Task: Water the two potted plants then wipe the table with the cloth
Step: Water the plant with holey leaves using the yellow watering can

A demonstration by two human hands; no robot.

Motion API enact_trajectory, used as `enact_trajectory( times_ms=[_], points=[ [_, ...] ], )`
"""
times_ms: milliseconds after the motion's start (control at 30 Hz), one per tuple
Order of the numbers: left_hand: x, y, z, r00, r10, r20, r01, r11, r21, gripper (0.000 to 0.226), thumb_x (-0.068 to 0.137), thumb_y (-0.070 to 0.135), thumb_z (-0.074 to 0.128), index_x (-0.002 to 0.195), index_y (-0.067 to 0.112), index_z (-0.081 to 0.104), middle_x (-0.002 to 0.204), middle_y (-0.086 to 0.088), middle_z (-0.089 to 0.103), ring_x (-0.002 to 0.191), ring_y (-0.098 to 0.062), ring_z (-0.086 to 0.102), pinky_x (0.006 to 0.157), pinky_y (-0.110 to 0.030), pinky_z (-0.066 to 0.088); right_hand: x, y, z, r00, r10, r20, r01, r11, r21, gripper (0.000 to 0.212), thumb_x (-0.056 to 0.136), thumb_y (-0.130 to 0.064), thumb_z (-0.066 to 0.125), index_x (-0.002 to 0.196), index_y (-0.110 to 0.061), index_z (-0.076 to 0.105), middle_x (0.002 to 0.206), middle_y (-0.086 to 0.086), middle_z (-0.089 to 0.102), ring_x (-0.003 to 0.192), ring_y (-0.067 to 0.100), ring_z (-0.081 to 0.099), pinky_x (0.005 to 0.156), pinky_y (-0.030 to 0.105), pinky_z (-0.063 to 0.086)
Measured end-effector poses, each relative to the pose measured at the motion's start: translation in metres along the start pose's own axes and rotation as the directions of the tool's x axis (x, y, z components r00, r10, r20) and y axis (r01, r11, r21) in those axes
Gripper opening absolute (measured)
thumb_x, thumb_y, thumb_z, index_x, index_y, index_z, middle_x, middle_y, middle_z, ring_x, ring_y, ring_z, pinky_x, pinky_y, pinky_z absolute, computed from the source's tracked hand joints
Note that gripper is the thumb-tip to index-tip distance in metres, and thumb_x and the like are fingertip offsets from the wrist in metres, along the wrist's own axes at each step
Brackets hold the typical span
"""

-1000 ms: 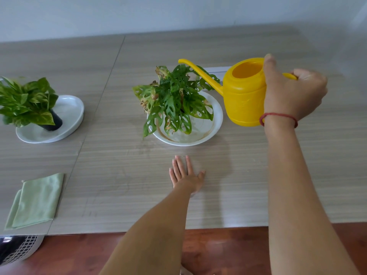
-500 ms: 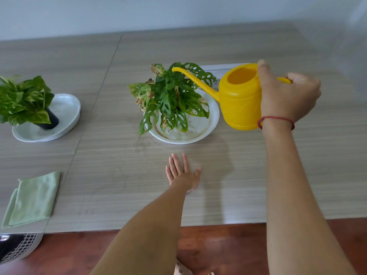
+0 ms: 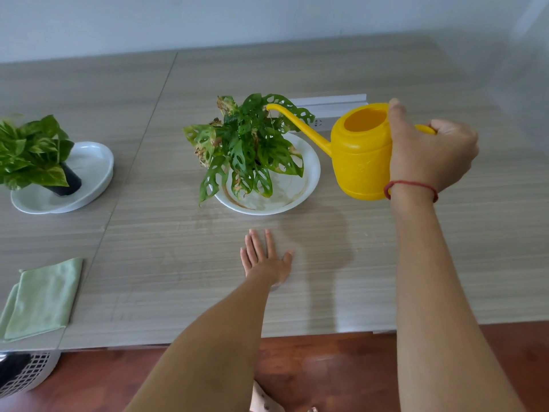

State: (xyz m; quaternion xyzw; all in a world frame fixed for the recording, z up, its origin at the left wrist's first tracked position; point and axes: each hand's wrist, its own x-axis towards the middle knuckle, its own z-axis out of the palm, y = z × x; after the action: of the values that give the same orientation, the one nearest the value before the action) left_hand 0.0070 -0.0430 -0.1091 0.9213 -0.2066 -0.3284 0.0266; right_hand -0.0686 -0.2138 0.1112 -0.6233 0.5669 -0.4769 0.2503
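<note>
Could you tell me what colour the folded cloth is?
Light green; the cloth shows in the head view, at the table's left edge.

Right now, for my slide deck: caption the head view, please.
Right hand holds yellow watering can, spout over the holey-leaved plant; left hand flat on table.

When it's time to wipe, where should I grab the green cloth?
Probably pinch the green cloth at its near right corner, coming from above with the left hand, which lies flat and free. The cloth lies folded flat on the table, so only edges offer a hold.
</note>
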Motion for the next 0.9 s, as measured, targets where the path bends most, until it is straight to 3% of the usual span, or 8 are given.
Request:
enact_trajectory(
  times_ms=[200,333,467,500,567,800,900],
  points=[
    [0.000,-0.001,-0.001,1.000,0.005,0.008,-0.005,1.000,0.004,0.079,0.094,0.066,0.011,0.145,0.024,-0.031,0.149,-0.010,-0.043,0.139,-0.023,-0.037,0.115,-0.042,-0.019,-0.001,-0.005,0.005,1.000,0.004,-0.006,-0.004,1.000,0.005,0.068,0.065,-0.061,0.067,0.045,-0.012,0.025,0.048,0.002,0.025,0.057,0.018,0.031,0.054,0.030,0.022],
    [-0.001,-0.001,0.000,1.000,0.008,0.009,-0.008,1.000,0.005,0.078,0.095,0.065,0.011,0.145,0.024,-0.032,0.148,-0.011,-0.043,0.139,-0.023,-0.037,0.114,-0.042,-0.020,-0.009,-0.011,0.007,1.000,-0.020,0.006,0.019,0.999,0.043,0.066,0.068,-0.057,0.070,0.043,-0.016,0.025,0.048,-0.002,0.026,0.070,0.003,0.030,0.054,0.025,0.017],
    [0.000,-0.001,-0.001,1.000,0.011,0.015,-0.012,1.000,0.005,0.079,0.094,0.066,0.010,0.145,0.024,-0.032,0.147,-0.011,-0.044,0.138,-0.023,-0.038,0.114,-0.042,-0.020,-0.013,-0.015,0.010,0.999,-0.035,0.021,0.034,0.998,0.059,0.068,0.066,-0.059,0.071,0.042,-0.014,0.025,0.045,-0.001,0.024,0.063,0.010,0.042,0.052,0.023,0.017],
    [0.000,-0.001,-0.001,1.000,0.010,0.017,-0.010,1.000,0.005,0.079,0.094,0.066,0.011,0.145,0.024,-0.032,0.147,-0.010,-0.044,0.138,-0.023,-0.038,0.114,-0.042,-0.020,-0.013,-0.015,0.010,0.999,-0.047,0.023,0.045,0.998,0.053,0.069,0.066,-0.060,0.070,0.042,-0.013,0.025,0.045,0.000,0.023,0.063,0.017,0.038,0.052,0.024,0.016],
    [0.000,0.000,-0.002,1.000,0.007,0.024,-0.008,1.000,0.006,0.079,0.094,0.066,0.011,0.144,0.024,-0.033,0.146,-0.011,-0.045,0.138,-0.023,-0.039,0.114,-0.042,-0.020,-0.011,-0.014,0.008,0.997,-0.066,0.036,0.065,0.997,0.037,0.068,0.065,-0.060,0.070,0.043,-0.013,0.025,0.045,0.000,0.024,0.067,0.013,0.033,0.052,0.024,0.016],
    [0.001,0.000,-0.001,1.000,0.002,0.014,-0.003,1.000,0.011,0.079,0.094,0.067,0.011,0.145,0.023,-0.032,0.148,-0.010,-0.044,0.139,-0.023,-0.037,0.114,-0.041,-0.020,-0.004,-0.007,0.003,0.997,-0.075,0.020,0.075,0.997,0.000,0.068,0.066,-0.059,0.068,0.044,-0.011,0.026,0.046,0.002,0.025,0.056,0.021,0.034,0.055,0.028,0.023],
    [0.002,-0.001,0.000,1.000,0.002,0.008,-0.002,1.000,-0.001,0.080,0.094,0.067,0.012,0.146,0.024,-0.031,0.148,-0.010,-0.043,0.139,-0.022,-0.037,0.114,-0.041,-0.019,-0.002,-0.005,0.003,0.999,-0.046,0.010,0.046,0.999,-0.025,0.063,0.068,-0.059,0.067,0.048,-0.009,0.036,0.048,0.002,0.027,0.061,0.018,0.035,0.055,0.028,0.020]
  ],
)
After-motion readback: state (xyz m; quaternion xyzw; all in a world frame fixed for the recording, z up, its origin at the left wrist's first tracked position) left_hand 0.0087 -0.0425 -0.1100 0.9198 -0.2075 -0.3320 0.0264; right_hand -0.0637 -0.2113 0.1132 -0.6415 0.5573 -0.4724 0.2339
